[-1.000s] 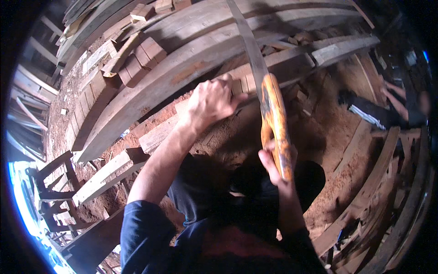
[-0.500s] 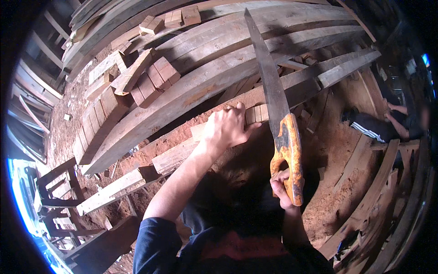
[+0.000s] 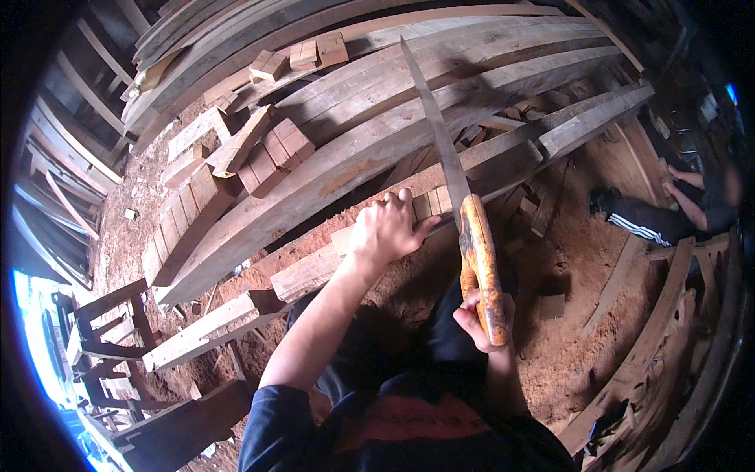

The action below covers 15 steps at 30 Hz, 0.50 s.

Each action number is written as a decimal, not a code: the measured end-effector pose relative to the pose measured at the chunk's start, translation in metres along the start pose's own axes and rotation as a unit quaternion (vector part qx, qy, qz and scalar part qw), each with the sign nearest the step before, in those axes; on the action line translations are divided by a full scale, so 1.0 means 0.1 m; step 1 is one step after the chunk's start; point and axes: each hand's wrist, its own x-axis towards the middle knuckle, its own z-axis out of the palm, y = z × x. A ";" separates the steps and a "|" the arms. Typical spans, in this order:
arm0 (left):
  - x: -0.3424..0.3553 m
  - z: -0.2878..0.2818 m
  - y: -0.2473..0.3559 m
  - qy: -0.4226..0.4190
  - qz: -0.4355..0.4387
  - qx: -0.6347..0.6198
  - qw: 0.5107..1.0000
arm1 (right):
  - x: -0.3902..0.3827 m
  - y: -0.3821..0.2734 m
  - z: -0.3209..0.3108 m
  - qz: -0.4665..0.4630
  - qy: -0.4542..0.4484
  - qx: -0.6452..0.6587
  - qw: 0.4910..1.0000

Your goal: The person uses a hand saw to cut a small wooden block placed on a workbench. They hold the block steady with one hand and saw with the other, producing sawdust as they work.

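Note:
My right hand (image 3: 476,321) is closed round the worn yellow handle of a handsaw (image 3: 443,145), whose long blade points away from me and tilts to the left. The blade crosses a wooden piece (image 3: 432,203) that lies along a beam. Just left of the saw, my left hand (image 3: 384,228) presses down on the wood, its fingers curled over the far edge and its thumb stretched toward the blade. Whether the teeth touch the wood I cannot tell.
Long beams (image 3: 338,161) run across the far side. Several short cut blocks (image 3: 277,152) lie on them at the left. A wooden frame (image 3: 110,330) stands at the left. Another person (image 3: 684,193) sits at the right, near leaning planks (image 3: 657,346). Sawdust (image 3: 586,315) covers the ground.
The saw has shifted slightly left and turned so its blade looks narrower, more edge-on. My right hand has moved left with it. My left hand stays on the wood.

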 end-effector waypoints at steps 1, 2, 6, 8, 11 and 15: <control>-0.01 0.00 -0.01 0.000 -0.001 -0.006 1.000 | -0.07 0.06 -0.09 0.062 0.009 0.047 0.997; -0.01 0.00 -0.02 0.007 -0.002 -0.003 1.000 | -0.12 0.14 -0.18 0.125 0.018 0.094 0.988; -0.05 0.01 0.03 0.011 -0.019 0.003 1.000 | 0.03 -0.03 -0.06 0.004 -0.046 -0.031 0.998; -0.05 -0.04 0.05 -0.018 -0.033 0.006 0.999 | 0.05 -0.03 -0.14 0.022 -0.022 -0.026 0.999; -0.04 -0.05 0.09 0.008 -0.029 -0.006 1.000 | -0.01 0.07 -0.27 0.210 -0.006 0.180 0.961; -0.06 0.02 0.07 0.043 -0.027 -0.005 0.999 | 0.12 -0.12 -0.19 0.162 -0.069 0.087 0.980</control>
